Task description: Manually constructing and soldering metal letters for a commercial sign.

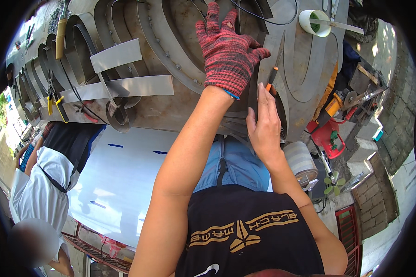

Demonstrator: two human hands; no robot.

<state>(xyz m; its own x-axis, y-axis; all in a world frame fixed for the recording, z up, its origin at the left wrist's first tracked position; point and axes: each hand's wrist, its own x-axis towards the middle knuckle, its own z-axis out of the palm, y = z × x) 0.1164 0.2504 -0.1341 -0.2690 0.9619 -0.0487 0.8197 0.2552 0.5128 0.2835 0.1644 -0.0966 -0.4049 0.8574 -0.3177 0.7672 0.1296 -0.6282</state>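
Observation:
My left hand [224,53], in a red-and-black knit glove, lies with fingers spread over bent metal strips [164,44] on a rusty steel work surface [189,111]. My bare right hand [266,122] has its fingers stretched out along a dark upright strip, with the thumb apart. Just beyond its fingertips is an orange-and-black handled tool [272,75] with a pointed metal end. Flat pale strips [115,55] rest left of my left hand, near yellow-handled pliers [54,104] and a wooden-handled tool [60,44].
A white cup [314,23] of green substance sits at upper right. Power tools [344,101] and a red plastic item [326,138] are at right. A white sheet with blue arrows [106,184] lies below the work surface. Another person [41,184] in white clothing is at left.

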